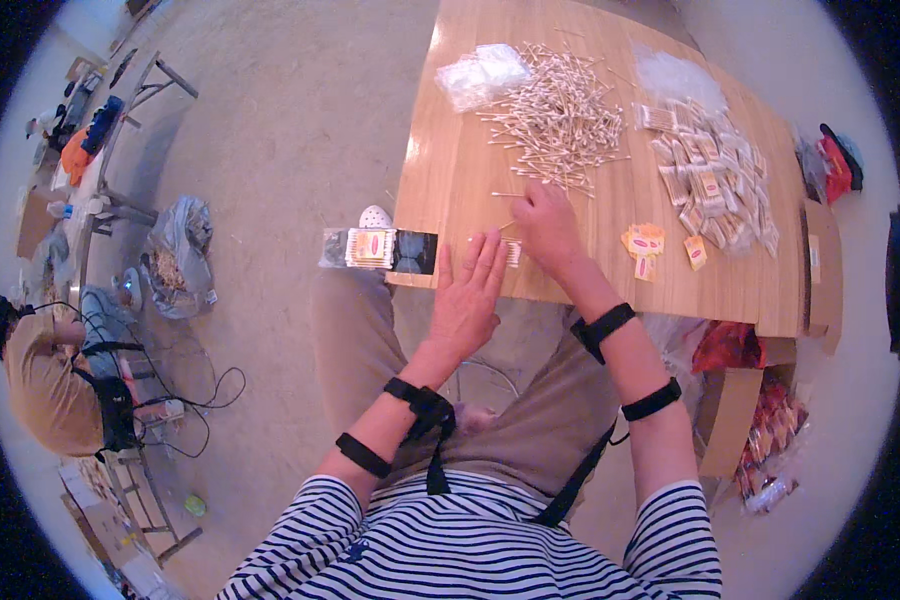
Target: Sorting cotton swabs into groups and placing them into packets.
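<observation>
My left hand (467, 295) lies at the table's near edge with its fingers stretched out, touching one end of a short row of cotton swabs (512, 253). Close beside it, my right hand (548, 228) is closed in a pinch, with a thin cotton swab (505, 194) sticking out at its fingers; the fingertips are partly hidden. Beyond is a large loose pile of cotton swabs (565, 115). Left of my left hand, a flat pack of swabs with an orange and white label card (370, 246) rests on a dark strip (415, 252) at the table corner.
Clear plastic bags (485, 75) lie beside the pile. Several filled swab packs (710, 180) are heaped at the right. Orange and white cards (645, 242) lie before them. Cardboard boxes (730, 420) stand below the table's right end. Another person (55, 380) sits at the far left.
</observation>
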A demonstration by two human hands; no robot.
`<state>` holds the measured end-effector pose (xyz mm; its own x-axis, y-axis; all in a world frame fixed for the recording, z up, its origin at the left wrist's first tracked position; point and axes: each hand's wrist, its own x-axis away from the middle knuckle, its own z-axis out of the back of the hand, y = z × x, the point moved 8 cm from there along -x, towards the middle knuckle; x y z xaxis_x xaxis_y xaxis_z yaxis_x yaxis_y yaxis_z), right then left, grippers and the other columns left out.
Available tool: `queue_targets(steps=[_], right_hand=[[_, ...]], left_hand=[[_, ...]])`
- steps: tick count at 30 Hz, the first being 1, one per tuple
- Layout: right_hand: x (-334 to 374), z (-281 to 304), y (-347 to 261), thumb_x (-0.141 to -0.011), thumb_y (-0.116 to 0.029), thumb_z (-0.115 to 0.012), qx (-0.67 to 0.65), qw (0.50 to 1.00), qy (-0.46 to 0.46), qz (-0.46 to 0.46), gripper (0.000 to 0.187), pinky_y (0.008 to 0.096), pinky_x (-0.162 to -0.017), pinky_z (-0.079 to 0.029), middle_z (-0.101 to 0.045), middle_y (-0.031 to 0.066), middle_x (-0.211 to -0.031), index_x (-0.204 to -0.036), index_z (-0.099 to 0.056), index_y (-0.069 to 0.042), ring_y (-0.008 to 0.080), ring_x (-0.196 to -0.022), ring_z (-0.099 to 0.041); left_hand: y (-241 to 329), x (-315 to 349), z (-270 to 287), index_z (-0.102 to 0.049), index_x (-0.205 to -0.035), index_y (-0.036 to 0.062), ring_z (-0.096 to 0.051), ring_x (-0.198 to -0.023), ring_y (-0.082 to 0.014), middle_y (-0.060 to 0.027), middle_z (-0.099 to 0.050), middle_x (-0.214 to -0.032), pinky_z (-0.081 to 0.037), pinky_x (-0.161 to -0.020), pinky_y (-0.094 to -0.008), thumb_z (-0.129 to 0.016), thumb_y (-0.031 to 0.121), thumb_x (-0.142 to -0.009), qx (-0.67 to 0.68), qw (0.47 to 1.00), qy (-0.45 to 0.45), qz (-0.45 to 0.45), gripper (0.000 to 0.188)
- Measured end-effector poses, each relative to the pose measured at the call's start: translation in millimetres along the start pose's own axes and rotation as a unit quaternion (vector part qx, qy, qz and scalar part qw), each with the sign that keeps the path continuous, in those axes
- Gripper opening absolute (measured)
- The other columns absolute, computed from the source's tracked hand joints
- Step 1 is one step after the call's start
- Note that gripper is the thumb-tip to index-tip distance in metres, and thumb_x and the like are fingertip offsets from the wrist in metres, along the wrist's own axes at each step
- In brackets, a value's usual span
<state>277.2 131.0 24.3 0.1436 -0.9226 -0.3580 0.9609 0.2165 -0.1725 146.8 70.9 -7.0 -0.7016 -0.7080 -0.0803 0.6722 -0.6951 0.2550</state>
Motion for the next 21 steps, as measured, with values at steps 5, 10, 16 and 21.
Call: queue_targets(steps=[5,10,16,21], right_hand=[[10.1,-10.7,26.3,-0.083,-0.004,-0.063,0.009,0.994,-0.013,-0.106,0.006,0.0507,-0.075,-0.054,-0.060,0.0186,-0.095,-0.089,-0.063,-0.003,0.0404,-0.089,-0.065],[7.4,-7.1,34.7,-0.089,-0.005,-0.059,-0.063,0.973,0.014,-0.223,0.006,0.0521,-0.076,-0.056,-0.060,0.0190,-0.099,-0.094,-0.063,-0.005,0.0412,-0.090,-0.066],[6.0,-25.7,34.7,-0.088,-0.009,-0.067,-0.101,0.974,-0.025,-0.200,0.010,0.0487,-0.077,-0.053,-0.060,0.0132,-0.101,-0.097,-0.062,-0.009,0.0371,-0.093,-0.064],[13.3,-27.3,15.2,-0.090,-0.007,-0.059,-0.120,0.976,-0.058,-0.173,0.008,0.0507,-0.078,-0.056,-0.060,0.0195,-0.101,-0.097,-0.061,-0.004,0.0426,-0.093,-0.065]], left_hand=[[1.4,0.4,-0.5,-0.027,-0.159,0.0040,-0.020,-0.156,-0.0284,-0.0104,-0.024,-0.168,-0.014,-0.124,-0.0617,-0.090,0.023,-0.058,-0.001,1.000,0.010,0.003,0.121],[-0.3,1.2,1.1,-0.027,-0.159,0.0045,-0.020,-0.156,-0.0287,-0.0103,-0.025,-0.167,-0.013,-0.124,-0.0613,-0.090,0.023,-0.058,0.008,1.000,-0.003,0.003,0.121],[0.2,1.5,0.1,-0.026,-0.159,0.0045,-0.019,-0.157,-0.0288,-0.0108,-0.024,-0.168,-0.013,-0.124,-0.0620,-0.090,0.023,-0.057,0.007,1.000,0.013,-0.002,0.123],[0.0,1.0,-3.4,-0.026,-0.159,0.0036,-0.018,-0.157,-0.0293,-0.0112,-0.024,-0.168,-0.012,-0.124,-0.0631,-0.090,0.024,-0.057,-0.011,1.000,0.014,-0.007,0.122]])
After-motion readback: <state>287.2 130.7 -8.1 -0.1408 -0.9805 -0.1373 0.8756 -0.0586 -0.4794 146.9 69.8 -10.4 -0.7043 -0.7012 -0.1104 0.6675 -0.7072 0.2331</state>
